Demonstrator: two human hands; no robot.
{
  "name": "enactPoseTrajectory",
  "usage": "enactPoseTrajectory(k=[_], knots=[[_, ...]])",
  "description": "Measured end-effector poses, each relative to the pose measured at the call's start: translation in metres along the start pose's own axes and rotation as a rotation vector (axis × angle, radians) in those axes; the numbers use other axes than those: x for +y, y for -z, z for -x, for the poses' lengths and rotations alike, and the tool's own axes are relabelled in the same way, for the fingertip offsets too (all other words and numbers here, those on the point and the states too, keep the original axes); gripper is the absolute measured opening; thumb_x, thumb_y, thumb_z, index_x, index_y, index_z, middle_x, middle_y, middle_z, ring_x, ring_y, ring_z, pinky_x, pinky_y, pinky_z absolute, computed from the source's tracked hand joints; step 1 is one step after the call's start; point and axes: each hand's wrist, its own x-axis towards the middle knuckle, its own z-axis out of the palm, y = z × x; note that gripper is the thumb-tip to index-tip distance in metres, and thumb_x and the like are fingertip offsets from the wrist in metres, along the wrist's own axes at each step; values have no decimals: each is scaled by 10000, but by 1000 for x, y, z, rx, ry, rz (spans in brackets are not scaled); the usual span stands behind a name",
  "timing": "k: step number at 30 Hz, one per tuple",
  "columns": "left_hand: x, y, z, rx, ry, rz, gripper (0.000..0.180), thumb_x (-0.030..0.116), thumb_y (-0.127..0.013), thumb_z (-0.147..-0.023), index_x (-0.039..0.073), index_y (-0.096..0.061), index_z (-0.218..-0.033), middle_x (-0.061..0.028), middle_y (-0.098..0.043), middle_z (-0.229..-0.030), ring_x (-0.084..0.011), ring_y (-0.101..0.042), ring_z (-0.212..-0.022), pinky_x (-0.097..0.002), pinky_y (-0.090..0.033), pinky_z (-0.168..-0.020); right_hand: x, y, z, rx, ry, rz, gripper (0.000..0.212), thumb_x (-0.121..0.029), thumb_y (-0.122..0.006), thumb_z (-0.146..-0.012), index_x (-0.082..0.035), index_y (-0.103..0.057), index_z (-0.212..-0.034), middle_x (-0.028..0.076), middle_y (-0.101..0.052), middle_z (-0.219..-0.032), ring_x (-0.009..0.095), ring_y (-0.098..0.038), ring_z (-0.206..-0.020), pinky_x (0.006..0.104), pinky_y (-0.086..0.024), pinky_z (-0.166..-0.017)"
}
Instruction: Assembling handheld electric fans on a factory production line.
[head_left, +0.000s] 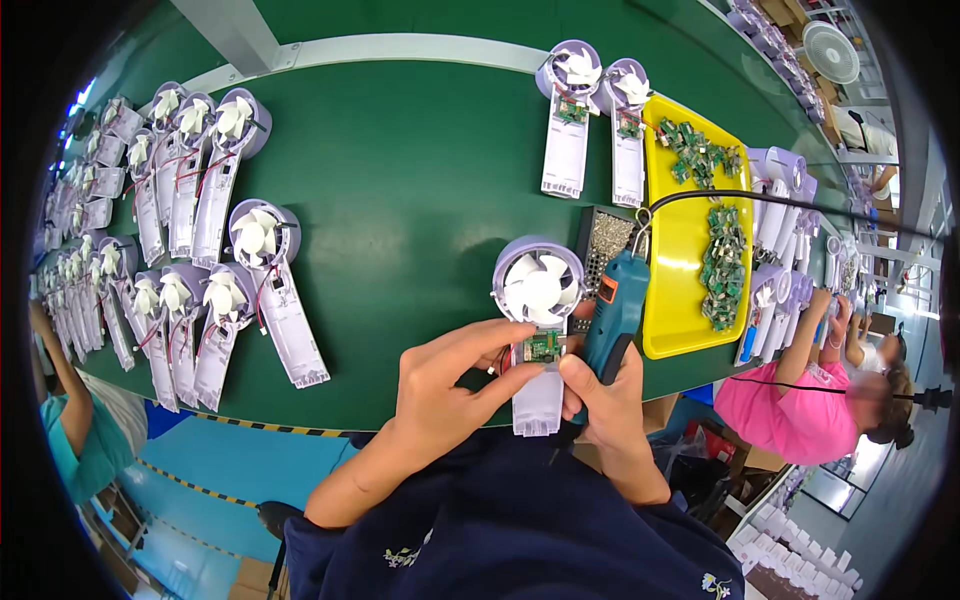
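Your left hand point(445, 375) pinches the green board point(543, 347), probably for steadiness, while your right hand point(612, 402) encloses the teal screwdriver point(618, 305).

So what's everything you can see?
Middle fan: one, lilac-white, centre
Far fans: two, lilac-white, far edge
More fans: many, lilac-white, left and right
Table: one, green, underneath
Tray: one, yellow, right
Loose boards: many, green, in tray
Tool: one, teal-black, beside middle fan
Parts box: one, dark, beside tool
Cable: one, black, over tray
Other people: several, pink/teal/white clothes, sides
Left grip: one, bare, on middle fan
Right grip: one, bare, around tool
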Motion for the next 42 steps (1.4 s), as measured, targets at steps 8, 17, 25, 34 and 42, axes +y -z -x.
enactPoseTrajectory(k=[8, 17, 25, 34, 42], knots=[[-1, 3, -1, -1, 24, -21, 373, -51, -820, -750, -32, -708, -1105, -156, -732, -1045, -162, -727, -851, -263, -601, -724, 2, -2, -7, -23, 24, 23, 471, -22, -714, -905, -11, -439, -1287, 138, -682, -916, 100, -557, -547, 246, -433, -452], [7, 3, -13, 47, 6, -92, 362, -51, -818, -749, -13, -721, -1096, -167, -733, -1043, -172, -732, -838, -274, -612, -714, 0, -6, -15, -79, -23, -116, 397, -22, -690, -926, -42, -455, -1245, 110, -662, -894, 82, -533, -531, 241, -423, -453], [7, -10, -30, -4, 34, -71, 371, -67, -812, -745, -12, -718, -1100, -150, -735, -1040, -147, -719, -810, -258, -597, -698, -15, 9, -24, -121, -56, -155, 432, -47, -682, -940, -39, -433, -1293, 116, -654, -922, 71, -530, -538, 237, -423, -466], [0, 35, -126, 38, 53, -110, 289, -41, -746, -838, -67, -671, -1116, -82, -715, -972, -103, -660, -883, -230, -543, -769, -109, 102, -119, 53, 692, 940, 511, -97, -750, -841, -36, -505, -1286, 70, -695, -1090, 120, -645, -757, 271, -522, -631], [-34, 35, -214, -28, 78, -204, 317, 31, -723, -871, -39, -651, -1171, -125, -717, -1021, -119, -682, -814, -252, -552, -700, -136, 117, -162, 212, 574, 1356, 688, -189, -802, -762, -36, -461, -1339, 242, -684, -970, 440, -665, -909, 474, -525, -799]])
